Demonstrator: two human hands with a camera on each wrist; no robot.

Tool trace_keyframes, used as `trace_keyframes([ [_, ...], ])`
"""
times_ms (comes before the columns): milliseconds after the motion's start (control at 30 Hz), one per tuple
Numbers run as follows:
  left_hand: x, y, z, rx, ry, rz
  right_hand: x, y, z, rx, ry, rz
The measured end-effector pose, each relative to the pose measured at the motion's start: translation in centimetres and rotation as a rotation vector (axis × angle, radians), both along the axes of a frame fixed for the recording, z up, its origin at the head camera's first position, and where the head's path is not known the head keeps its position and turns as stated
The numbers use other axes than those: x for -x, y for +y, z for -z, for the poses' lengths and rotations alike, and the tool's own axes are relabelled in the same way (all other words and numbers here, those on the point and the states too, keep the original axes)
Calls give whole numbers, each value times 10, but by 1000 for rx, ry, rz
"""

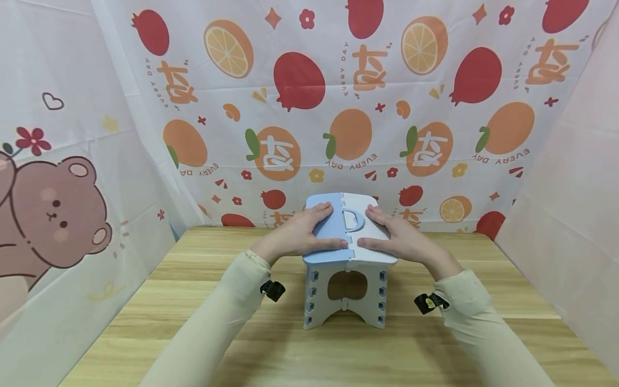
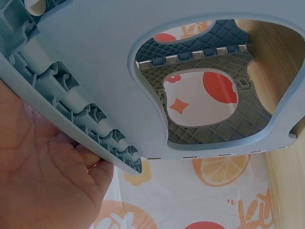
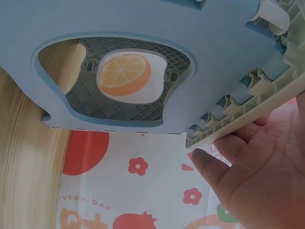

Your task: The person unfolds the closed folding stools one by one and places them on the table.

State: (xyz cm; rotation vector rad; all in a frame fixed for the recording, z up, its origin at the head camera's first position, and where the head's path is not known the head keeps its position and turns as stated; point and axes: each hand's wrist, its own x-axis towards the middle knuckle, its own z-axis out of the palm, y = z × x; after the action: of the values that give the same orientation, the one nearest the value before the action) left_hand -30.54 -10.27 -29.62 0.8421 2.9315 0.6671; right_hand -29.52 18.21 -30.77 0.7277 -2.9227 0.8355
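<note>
A folding step stool (image 1: 369, 259) stands on its legs, its top split into a blue half and a white half that meet at a slightly raised seam. Fingers spread, my left hand (image 1: 307, 231) rests on the blue half. My right hand (image 1: 398, 236) lies likewise on the white half. Between them is the D-shaped carry handle (image 1: 361, 219) at the seam. In the left wrist view the left palm (image 2: 52, 162) shows beside the top's ribbed underside; the right palm (image 3: 257, 167) appears similarly in the right wrist view. Fingers on the upper face are hidden in both wrist views.
The stool stands on a wood-grain table (image 1: 232, 322). Behind it hangs a fruit-printed curtain (image 1: 309, 123). A bear-printed sheet (image 1: 58, 215) closes the left side, and a pale sheet (image 1: 570, 215) the right. Black straps (image 1: 273, 290) with cameras sit on both wrists.
</note>
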Motion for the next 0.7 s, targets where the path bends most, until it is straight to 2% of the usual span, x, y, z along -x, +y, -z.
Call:
trace_keyframes([
  [267,0,-1,1,-9,7,17,-2,-1,1,18,7,-1],
  [567,-6,-1,6,-19,24,35,-8,2,5,23,-11,7],
  [700,-5,-2,10,-86,46,51,-7,5,4,-2,35,-1],
])
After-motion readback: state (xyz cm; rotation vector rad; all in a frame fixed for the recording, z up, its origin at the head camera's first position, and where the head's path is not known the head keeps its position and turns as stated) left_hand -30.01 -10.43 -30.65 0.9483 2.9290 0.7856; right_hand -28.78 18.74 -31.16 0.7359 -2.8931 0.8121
